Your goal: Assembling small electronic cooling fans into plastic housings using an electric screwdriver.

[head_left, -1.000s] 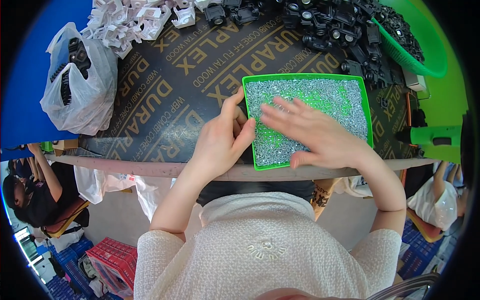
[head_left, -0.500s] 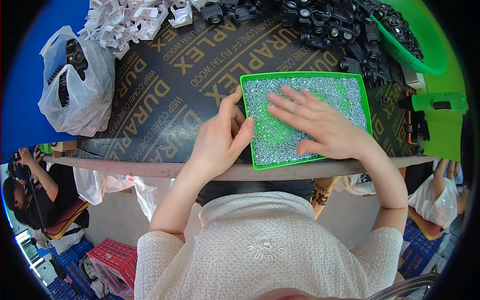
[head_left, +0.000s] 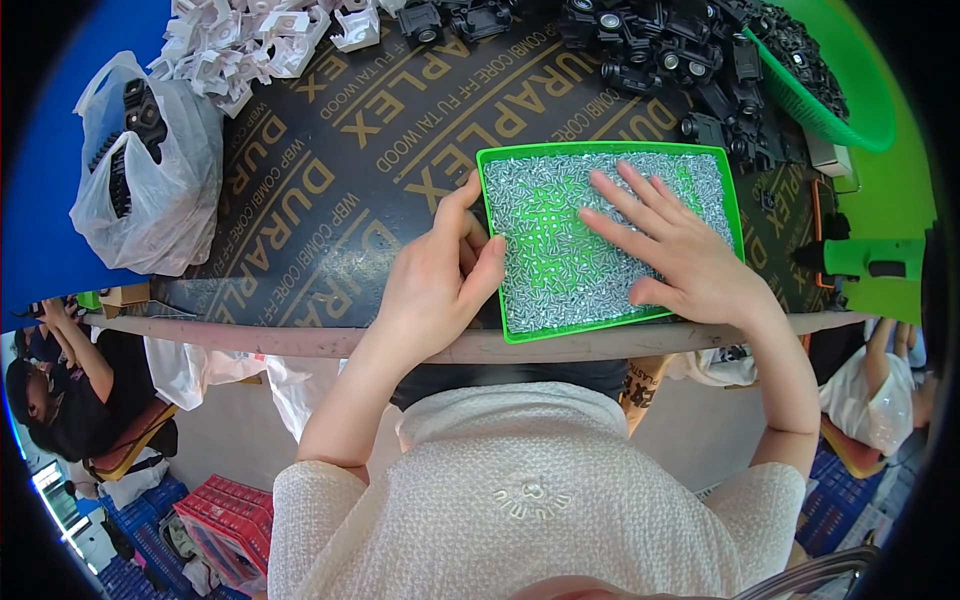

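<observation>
A shallow green tray [head_left: 600,149] lies at the table's near edge, spread with many small silvery screws or pins [head_left: 540,310]. Its green bottom shows through where they lie thinner, left of centre. My left hand [head_left: 435,280] grips the tray's left wall, the thumb at the rim and the index finger stretched up along the side. Over the right half of the tray is my right hand [head_left: 685,262], palm down with fingers spread, resting on or just above the metal pieces. Contact under the palm is hidden.
White plastic parts [head_left: 250,45] and black plastic housings [head_left: 660,60] are heaped at the back. A plastic bag [head_left: 180,200] holding black parts stands at left. Right are a green basket [head_left: 850,130] of black pieces and a green-and-black tool [head_left: 870,260]. Other people sit at both sides.
My right hand has swept to the right across the metal pieces, uncovering more of the tray's left half. My left hand keeps its hold on the tray wall.
</observation>
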The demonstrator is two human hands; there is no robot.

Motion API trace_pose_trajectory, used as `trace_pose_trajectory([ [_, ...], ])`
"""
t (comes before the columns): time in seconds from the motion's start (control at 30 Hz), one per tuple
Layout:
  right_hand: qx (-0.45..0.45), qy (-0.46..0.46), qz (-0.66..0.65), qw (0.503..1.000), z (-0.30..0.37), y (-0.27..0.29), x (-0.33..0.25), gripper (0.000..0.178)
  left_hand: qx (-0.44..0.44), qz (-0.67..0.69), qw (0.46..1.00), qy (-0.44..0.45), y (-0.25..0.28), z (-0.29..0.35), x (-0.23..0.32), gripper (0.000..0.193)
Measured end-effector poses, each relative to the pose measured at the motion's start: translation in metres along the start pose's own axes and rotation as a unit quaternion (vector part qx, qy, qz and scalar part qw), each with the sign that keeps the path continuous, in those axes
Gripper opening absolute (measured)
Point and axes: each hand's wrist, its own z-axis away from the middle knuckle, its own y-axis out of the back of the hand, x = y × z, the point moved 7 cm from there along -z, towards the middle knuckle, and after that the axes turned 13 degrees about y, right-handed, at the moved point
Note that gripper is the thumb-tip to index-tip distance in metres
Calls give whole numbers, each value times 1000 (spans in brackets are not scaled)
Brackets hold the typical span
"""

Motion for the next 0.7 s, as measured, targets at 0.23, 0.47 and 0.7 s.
trace_pose_trajectory([
  [0.23, 5, 147, -116, 982, -31, 1, -30, 68, -11, 11, 1000, 12, 1, -1, -2, 57],
  [0.47, -40, 104, -82, 990, -8, 2, -22, 69, -7, 10, 1000, 11, 1, 0, -2, 57],
  [0.7, -17, 83, 36, 996, -28, -4, -18, 69, -7, 14, 1000, -2, -1, 0, -1, 57],
])
